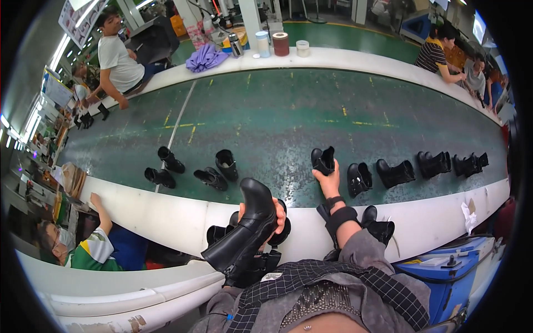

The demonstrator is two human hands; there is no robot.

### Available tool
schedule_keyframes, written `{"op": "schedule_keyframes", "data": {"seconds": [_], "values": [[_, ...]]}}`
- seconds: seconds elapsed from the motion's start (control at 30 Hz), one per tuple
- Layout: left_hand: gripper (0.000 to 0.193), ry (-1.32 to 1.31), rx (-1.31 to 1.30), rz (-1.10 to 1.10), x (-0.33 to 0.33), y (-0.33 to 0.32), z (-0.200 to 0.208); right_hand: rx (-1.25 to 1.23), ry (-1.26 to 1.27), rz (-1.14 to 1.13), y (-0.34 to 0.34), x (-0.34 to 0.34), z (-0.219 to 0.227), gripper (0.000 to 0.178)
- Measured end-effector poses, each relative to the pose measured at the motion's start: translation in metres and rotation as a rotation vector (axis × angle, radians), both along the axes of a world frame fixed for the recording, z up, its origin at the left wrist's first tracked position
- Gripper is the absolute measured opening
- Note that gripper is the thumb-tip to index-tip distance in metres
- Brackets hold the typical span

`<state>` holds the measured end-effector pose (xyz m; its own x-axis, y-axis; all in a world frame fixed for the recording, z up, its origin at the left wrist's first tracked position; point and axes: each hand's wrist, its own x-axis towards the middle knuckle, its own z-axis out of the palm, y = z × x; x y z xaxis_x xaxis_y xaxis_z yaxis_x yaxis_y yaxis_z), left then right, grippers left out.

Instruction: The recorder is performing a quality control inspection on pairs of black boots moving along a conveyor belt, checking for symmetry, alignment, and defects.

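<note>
A black ankle boot [258, 213] with a strap is in my left hand [280, 216], toe up and shaft slanting down toward my lap. My fingers wrap round it from the right side. My right arm stretches over the white ledge to the green conveyor belt. There my right hand [328, 181] grips another black boot [322, 160], its thumb and fingers partly hidden by the boot. More black boots sit on the ledge close to me, partly covered by the held boot, and one boot [382, 228] lies right of my right forearm.
Several black boots stand on the belt [266, 122], to the left [171, 160] and right [395, 172]. A purple cloth [206, 57], tape rolls [281, 44] and a flask [236, 45] rest on the far ledge. A blue machine [449, 272] is at right. Co-workers sit at both sides.
</note>
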<state>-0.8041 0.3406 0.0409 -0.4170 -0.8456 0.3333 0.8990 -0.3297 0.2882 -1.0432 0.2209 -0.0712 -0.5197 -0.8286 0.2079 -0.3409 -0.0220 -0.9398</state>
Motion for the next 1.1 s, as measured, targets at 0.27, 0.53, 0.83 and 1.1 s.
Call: {"op": "schedule_keyframes", "data": {"seconds": [0.27,0.53,0.83,1.1], "values": [[0.07,0.046,0.039,-0.105,-0.011,-0.009,-0.01,0.068,-1.196,0.432,0.016,-0.039,0.017,0.036],[0.07,0.082,0.084,-0.153,-0.016,-0.003,-0.005,-0.029,-1.435,0.866,0.112,-0.004,0.096,0.054],[0.07,0.116,0.157,-0.248,-0.024,0.007,-0.002,-0.029,-1.41,0.945,0.142,0.01,0.114,0.052],[0.071,0.108,0.199,-0.27,-0.025,0.007,-0.008,0.005,-1.334,1.048,0.148,0.009,0.116,0.052]]}}
